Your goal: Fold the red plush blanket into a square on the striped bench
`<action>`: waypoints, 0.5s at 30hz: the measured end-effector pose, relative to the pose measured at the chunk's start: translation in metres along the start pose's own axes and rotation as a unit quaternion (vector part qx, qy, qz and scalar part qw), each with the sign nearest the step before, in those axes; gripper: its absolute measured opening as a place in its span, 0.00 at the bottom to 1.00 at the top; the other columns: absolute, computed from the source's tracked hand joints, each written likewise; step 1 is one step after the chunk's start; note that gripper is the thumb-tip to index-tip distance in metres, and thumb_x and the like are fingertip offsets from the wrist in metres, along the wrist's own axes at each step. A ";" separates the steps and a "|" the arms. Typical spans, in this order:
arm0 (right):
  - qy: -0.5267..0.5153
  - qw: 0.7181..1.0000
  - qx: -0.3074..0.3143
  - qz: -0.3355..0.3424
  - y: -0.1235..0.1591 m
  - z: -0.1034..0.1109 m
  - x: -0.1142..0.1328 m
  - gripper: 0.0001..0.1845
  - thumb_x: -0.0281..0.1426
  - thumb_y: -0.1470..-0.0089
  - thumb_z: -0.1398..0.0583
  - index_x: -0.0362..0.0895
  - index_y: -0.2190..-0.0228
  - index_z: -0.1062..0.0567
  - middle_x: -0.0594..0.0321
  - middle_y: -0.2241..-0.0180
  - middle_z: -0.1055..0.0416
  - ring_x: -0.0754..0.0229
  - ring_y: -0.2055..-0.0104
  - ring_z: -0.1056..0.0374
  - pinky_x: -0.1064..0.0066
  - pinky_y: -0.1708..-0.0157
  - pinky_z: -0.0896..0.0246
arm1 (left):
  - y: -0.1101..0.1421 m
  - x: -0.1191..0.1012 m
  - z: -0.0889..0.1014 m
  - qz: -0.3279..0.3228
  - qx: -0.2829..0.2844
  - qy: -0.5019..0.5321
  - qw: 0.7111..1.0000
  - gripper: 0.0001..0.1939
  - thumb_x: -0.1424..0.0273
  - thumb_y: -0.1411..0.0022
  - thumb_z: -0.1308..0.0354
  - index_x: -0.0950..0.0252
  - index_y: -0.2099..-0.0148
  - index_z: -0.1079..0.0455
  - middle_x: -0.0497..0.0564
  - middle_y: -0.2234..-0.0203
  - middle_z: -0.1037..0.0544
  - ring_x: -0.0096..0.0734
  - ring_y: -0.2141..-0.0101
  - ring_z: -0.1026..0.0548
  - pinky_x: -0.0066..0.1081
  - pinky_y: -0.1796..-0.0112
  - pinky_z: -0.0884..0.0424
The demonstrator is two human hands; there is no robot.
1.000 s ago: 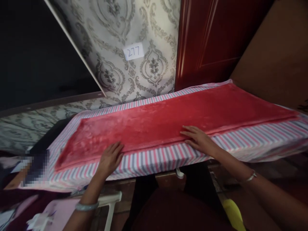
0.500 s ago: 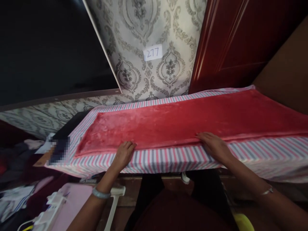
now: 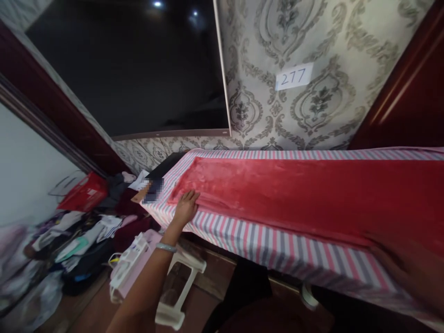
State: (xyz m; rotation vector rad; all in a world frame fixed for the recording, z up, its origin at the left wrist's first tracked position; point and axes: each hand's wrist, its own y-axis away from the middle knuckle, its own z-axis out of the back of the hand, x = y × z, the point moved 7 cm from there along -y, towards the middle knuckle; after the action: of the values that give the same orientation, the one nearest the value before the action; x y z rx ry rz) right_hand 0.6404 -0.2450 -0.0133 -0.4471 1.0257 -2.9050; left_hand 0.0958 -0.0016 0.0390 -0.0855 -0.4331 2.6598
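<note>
A folded red plush blanket (image 3: 277, 189) lies flat along a table covered with a pink, gray and white striped cloth (image 3: 263, 236), below a dark television (image 3: 166, 74) on a patterned wall. The person's left hand (image 3: 186, 207) rests open on the blanket's front edge near its left end, fingers extended; well apart, the blurred right hand (image 3: 409, 263) touches the edge farther right, its grip impossible to tell.

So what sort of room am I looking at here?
Probably a room in a home, perhaps a living room or bedroom: there's a large flat-screen television, damask-patterned wallpaper and a heap of clothes.
</note>
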 end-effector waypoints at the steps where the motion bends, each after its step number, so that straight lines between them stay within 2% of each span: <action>1: -0.011 1.000 -0.003 0.013 0.000 0.000 0.002 0.30 0.45 0.41 0.49 0.84 0.39 0.43 0.70 0.61 0.20 0.37 0.61 0.23 0.37 0.63 0.25 | 0.002 0.010 -0.001 0.012 -0.003 0.002 1.000 0.27 0.79 0.44 0.47 0.67 0.42 0.27 0.63 0.42 0.26 0.49 0.40 0.30 0.49 0.40 0.34; 5: -0.030 0.998 -0.009 0.056 0.002 0.002 0.006 0.27 0.42 0.39 0.47 0.70 0.40 0.34 0.62 0.59 0.20 0.37 0.61 0.23 0.41 0.64 0.25 | 0.012 0.031 -0.006 0.043 -0.016 0.020 0.999 0.26 0.80 0.46 0.48 0.64 0.46 0.24 0.58 0.45 0.23 0.44 0.44 0.26 0.43 0.43 0.29; 7: -0.026 0.998 -0.008 0.062 0.006 0.004 0.005 0.22 0.42 0.38 0.47 0.63 0.44 0.29 0.60 0.58 0.21 0.38 0.60 0.23 0.43 0.64 0.25 | 0.016 0.038 -0.005 0.055 -0.021 0.030 0.998 0.26 0.79 0.47 0.48 0.63 0.47 0.23 0.56 0.44 0.23 0.43 0.44 0.26 0.42 0.42 0.29; 9: -0.027 0.998 -0.007 0.063 0.008 0.005 0.004 0.17 0.44 0.37 0.47 0.62 0.49 0.26 0.60 0.58 0.20 0.39 0.60 0.23 0.45 0.64 0.26 | 0.016 0.045 -0.002 0.066 -0.020 0.039 0.997 0.25 0.78 0.47 0.48 0.63 0.49 0.22 0.54 0.46 0.22 0.41 0.45 0.25 0.38 0.44 0.28; 11: -0.028 0.999 -0.003 0.041 0.004 0.005 0.003 0.14 0.44 0.36 0.47 0.62 0.54 0.25 0.62 0.60 0.20 0.41 0.60 0.23 0.46 0.63 0.26 | 0.011 0.051 0.005 0.078 -0.013 0.049 0.996 0.22 0.76 0.46 0.48 0.62 0.51 0.21 0.52 0.50 0.19 0.39 0.49 0.22 0.34 0.48 0.25; 13: -0.025 1.000 0.002 0.004 -0.009 0.005 0.005 0.15 0.44 0.35 0.49 0.60 0.56 0.24 0.61 0.61 0.20 0.42 0.59 0.23 0.48 0.61 0.26 | -0.002 0.052 0.014 0.085 -0.010 0.060 0.995 0.21 0.72 0.42 0.49 0.63 0.49 0.22 0.52 0.53 0.18 0.38 0.52 0.20 0.34 0.50 0.24; 15: -0.020 1.000 0.009 -0.020 -0.031 0.002 0.015 0.19 0.44 0.34 0.50 0.56 0.53 0.23 0.58 0.58 0.21 0.44 0.55 0.24 0.50 0.55 0.27 | -0.020 0.044 0.023 0.079 -0.020 0.063 0.995 0.24 0.68 0.37 0.51 0.65 0.42 0.27 0.54 0.47 0.21 0.40 0.47 0.23 0.37 0.46 0.27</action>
State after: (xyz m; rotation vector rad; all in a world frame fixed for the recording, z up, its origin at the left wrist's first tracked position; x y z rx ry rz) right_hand 0.6283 -0.2234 0.0112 -0.5271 0.9971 -2.9242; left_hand 0.0615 0.0279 0.0673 -0.3106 -0.4547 2.7806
